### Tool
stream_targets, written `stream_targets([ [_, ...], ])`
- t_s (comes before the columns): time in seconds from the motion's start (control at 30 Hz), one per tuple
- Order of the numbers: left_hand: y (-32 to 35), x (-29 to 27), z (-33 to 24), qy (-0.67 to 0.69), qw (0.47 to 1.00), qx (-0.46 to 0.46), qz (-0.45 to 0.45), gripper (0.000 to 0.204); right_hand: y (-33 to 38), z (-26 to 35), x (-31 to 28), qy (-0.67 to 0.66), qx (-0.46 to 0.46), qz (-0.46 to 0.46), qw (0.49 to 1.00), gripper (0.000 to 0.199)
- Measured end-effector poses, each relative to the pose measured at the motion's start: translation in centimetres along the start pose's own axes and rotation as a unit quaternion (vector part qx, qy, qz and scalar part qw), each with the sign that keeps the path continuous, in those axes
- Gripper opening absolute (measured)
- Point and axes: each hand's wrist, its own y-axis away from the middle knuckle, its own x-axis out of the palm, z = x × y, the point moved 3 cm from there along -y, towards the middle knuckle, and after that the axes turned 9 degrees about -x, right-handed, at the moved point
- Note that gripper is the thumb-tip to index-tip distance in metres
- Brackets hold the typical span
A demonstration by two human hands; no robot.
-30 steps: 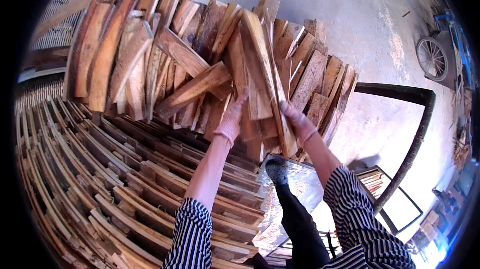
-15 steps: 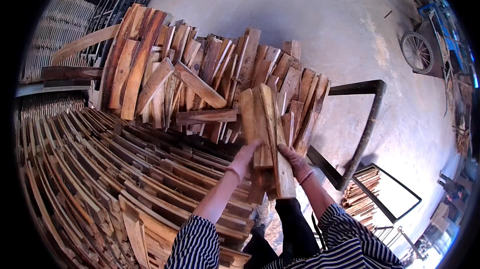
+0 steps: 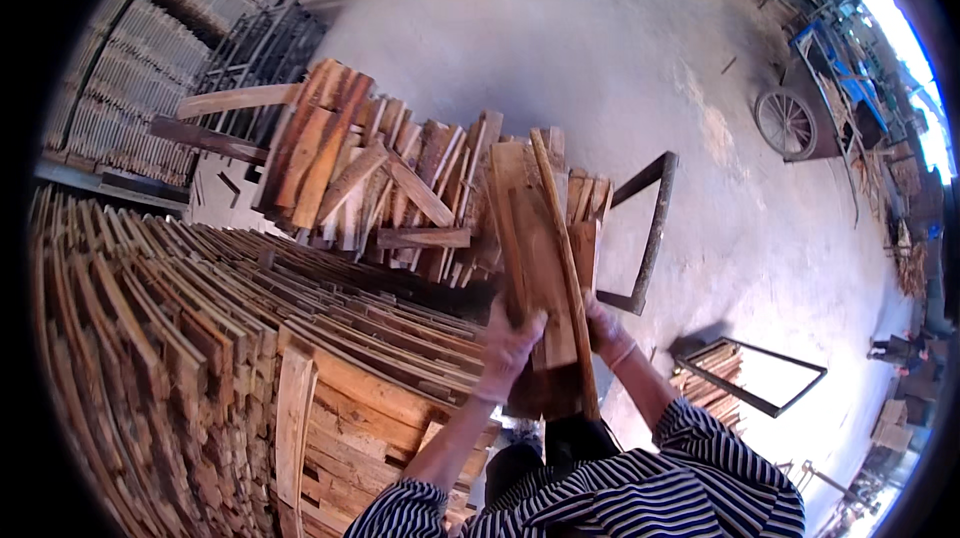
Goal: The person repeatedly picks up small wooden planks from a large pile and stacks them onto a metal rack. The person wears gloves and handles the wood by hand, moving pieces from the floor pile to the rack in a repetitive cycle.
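- We find the left hand [image 3: 513,345] and right hand [image 3: 606,329] clasping boards [image 3: 545,258] from opposite sides, presumably keeping them bundled.
- We locate them by the wood pile's [image 3: 432,160] right edge.

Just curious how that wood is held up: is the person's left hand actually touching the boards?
Touching. The head view shows the left hand against the side of the boards, overlapping their near face with no gap.
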Motion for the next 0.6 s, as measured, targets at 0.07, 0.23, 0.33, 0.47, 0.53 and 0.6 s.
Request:
stream_targets([
  [0.07, 5.8, -1.8, -0.4, 0.014, 0.996, 0.083, -0.036, 0.078, 3.7, 0.2, 4.0, -0.004, -0.038, 0.121, 0.992, 0.056],
  [0.23, 12.9, -11.0, -2.2, 0.181, 0.976, -0.042, 0.114, 0.057, 10.2, -0.6, 12.8, 0.196, -0.023, 0.186, 0.963, 0.038],
  [0.33, 16.2, -15.9, -8.1, 0.247, 0.959, -0.045, 0.130, 0.057, 12.8, -3.3, 19.1, 0.320, -0.031, 0.157, 0.934, 0.048],
  [0.47, 24.9, -23.4, -8.1, 0.175, 0.981, 0.052, -0.068, 0.072, 15.9, -6.5, 30.3, 0.137, 0.018, 0.308, 0.941, 0.071],
  [0.53, 30.1, -26.0, -7.9, 0.150, 0.976, 0.100, -0.121, 0.079, 17.4, -9.1, 33.9, 0.086, 0.026, 0.362, 0.928, 0.076],
  [0.6, 35.8, -29.2, -8.9, 0.126, 0.968, 0.135, -0.167, 0.084, 19.0, -12.0, 37.3, 0.138, 0.039, 0.404, 0.903, 0.075],
])
